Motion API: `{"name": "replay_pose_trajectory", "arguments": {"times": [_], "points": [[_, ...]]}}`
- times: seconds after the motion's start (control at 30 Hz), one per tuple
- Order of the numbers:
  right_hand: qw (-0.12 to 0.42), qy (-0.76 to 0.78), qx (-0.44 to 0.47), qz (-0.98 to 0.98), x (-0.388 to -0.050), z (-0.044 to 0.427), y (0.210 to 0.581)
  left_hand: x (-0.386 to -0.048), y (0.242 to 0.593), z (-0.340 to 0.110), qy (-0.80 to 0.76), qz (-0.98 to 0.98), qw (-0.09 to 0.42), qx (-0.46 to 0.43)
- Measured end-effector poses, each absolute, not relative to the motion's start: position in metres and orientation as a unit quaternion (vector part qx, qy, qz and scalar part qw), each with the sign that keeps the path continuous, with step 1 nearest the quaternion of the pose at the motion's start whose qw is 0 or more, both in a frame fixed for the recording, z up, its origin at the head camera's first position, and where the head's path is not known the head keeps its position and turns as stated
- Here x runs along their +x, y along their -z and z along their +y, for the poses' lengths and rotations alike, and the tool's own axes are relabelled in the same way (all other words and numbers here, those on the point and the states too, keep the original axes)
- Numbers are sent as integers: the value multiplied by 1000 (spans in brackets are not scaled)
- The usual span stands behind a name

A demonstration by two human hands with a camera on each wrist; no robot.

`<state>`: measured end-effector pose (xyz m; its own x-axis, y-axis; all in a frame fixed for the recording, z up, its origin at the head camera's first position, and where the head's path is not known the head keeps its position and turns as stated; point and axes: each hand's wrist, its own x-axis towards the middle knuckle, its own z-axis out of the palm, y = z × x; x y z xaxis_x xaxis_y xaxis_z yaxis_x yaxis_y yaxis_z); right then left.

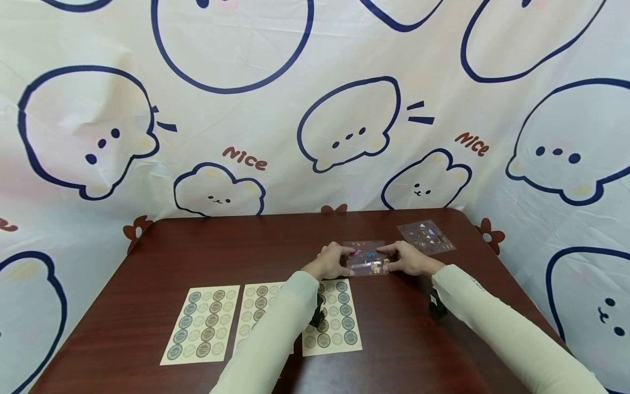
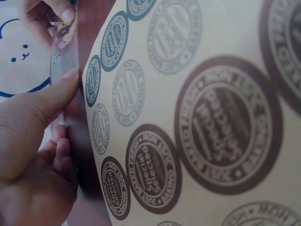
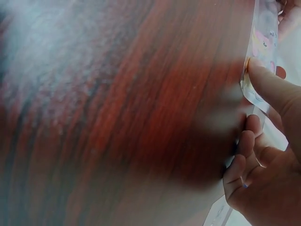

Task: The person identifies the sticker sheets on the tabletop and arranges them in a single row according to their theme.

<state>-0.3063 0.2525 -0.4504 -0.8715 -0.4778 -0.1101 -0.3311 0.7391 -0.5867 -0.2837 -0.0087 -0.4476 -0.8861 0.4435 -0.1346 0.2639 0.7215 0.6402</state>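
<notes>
A clear plastic sticker sheet (image 1: 365, 256) with small colourful cartoon figures lies between the two hands, towards the back right of the table. My left hand (image 1: 333, 261) holds its left edge, thumb at the near corner. At the right edge my right hand (image 1: 409, 259) pinches the sheet, thumb on top. In the right wrist view the sheet (image 3: 264, 44) curls up beside the thumb, while the fingers of that hand (image 3: 273, 155) bend beneath. The left wrist view shows the left thumb (image 2: 56, 96) against the sheet's edge.
Several cream sheets of round labels lie in front: one at left (image 1: 200, 324), one in the middle (image 1: 248, 306), partly under the left sleeve, and one at right (image 1: 334, 323). Another clear sheet (image 1: 427, 237) lies at the back right of the brown table (image 1: 403, 339). A patterned cloth (image 1: 275, 126) hangs behind.
</notes>
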Motion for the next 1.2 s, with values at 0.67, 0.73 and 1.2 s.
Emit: {"name": "replay_pose_trajectory", "arguments": {"times": [0.67, 0.73, 1.2], "points": [[123, 310, -189, 924, -305, 249, 451, -282, 447, -7, -316, 921, 116, 196], [125, 312, -187, 923, -305, 248, 451, -282, 448, -7, -315, 922, 115, 194], [122, 328, -176, 920, -304, 247, 453, -279, 451, -6, -354, 914, 101, 172]]}}
